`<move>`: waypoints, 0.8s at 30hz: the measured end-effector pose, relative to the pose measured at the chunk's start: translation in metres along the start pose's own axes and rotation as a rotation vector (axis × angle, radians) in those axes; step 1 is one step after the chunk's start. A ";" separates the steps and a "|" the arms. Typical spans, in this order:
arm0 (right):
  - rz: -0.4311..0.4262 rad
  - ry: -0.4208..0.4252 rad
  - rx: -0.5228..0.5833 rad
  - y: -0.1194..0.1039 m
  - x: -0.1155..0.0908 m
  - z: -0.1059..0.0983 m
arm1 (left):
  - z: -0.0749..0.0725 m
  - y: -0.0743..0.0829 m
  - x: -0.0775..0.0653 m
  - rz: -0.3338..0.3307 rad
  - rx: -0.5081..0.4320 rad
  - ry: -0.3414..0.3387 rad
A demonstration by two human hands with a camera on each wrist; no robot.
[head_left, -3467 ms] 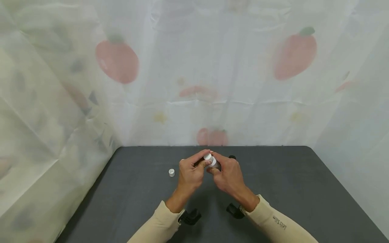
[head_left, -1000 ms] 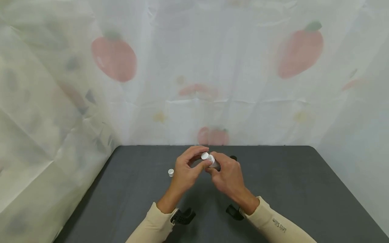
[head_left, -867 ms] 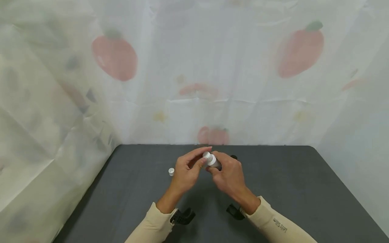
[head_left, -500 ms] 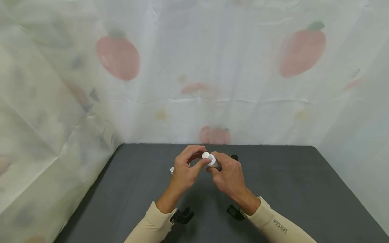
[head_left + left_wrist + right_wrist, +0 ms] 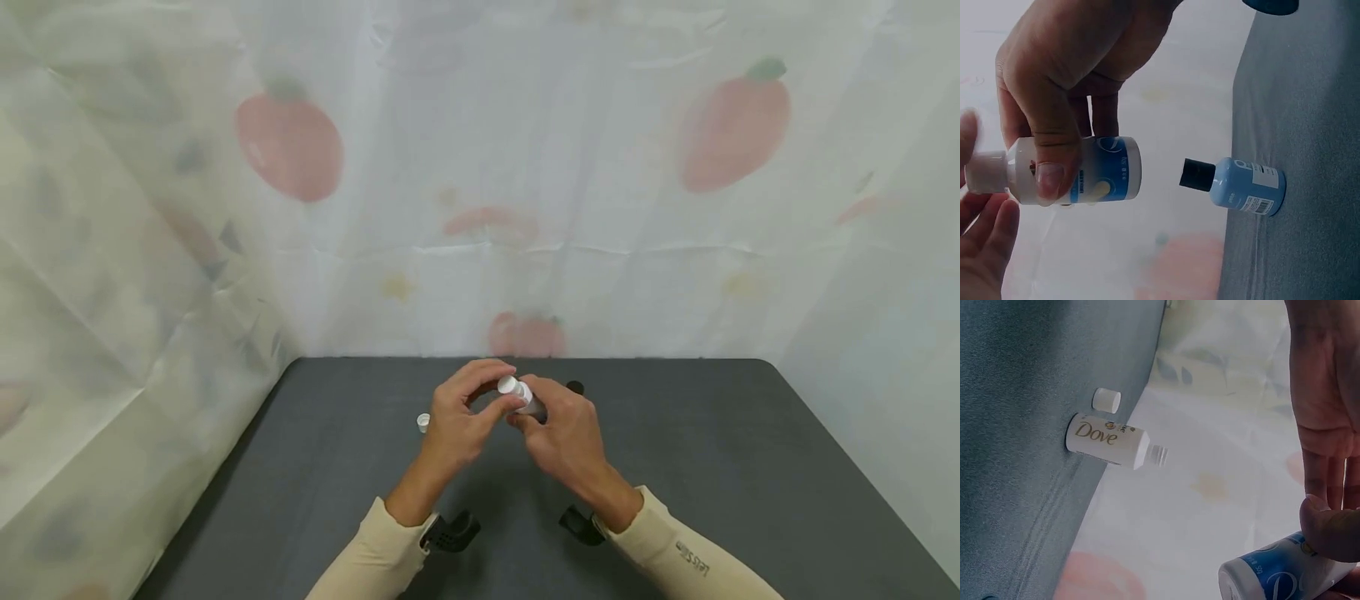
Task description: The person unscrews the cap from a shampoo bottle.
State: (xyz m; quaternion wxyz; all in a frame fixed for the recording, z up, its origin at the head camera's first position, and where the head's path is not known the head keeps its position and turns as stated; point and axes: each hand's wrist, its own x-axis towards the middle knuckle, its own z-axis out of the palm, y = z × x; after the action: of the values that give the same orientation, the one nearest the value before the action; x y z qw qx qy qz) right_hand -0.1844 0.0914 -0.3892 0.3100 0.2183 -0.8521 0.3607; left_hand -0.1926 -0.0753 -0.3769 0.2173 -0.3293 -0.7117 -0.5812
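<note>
My right hand [image 5: 566, 425] grips a small white and blue lotion bottle [image 5: 1094, 172], tilted with its cap toward the left hand. The thumb of my left hand [image 5: 461, 417] lies by the bottle's white cap [image 5: 986, 172], its other fingers curled round the far side and the index finger raised. In the right wrist view, an uncapped white Dove bottle [image 5: 1107, 440] stands with its threaded neck bare. A loose white cap [image 5: 1107, 400] lies on the table beside it. Behind the right hand stands a blue bottle [image 5: 1247, 187] with a black cap.
The dark grey table [image 5: 712, 475] carries all these things. A pale curtain [image 5: 600, 167] printed with fruit hangs behind its far edge and along the left side. Black wrist cameras [image 5: 453, 532] sit on both wrists.
My left fingers have shifted back and forth around the cap, and the index finger now stands higher off it. The right hand keeps its grip on the lotion bottle, almost unmoved.
</note>
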 end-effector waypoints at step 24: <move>0.015 -0.015 0.034 0.001 -0.003 -0.002 | -0.008 -0.001 0.005 -0.022 -0.036 -0.059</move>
State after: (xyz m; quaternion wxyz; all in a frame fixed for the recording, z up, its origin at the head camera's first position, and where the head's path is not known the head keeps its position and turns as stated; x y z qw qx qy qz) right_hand -0.1819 0.0941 -0.3906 0.2970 0.2201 -0.8498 0.3758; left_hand -0.1972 -0.0822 -0.3726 0.1839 -0.3425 -0.7107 -0.5863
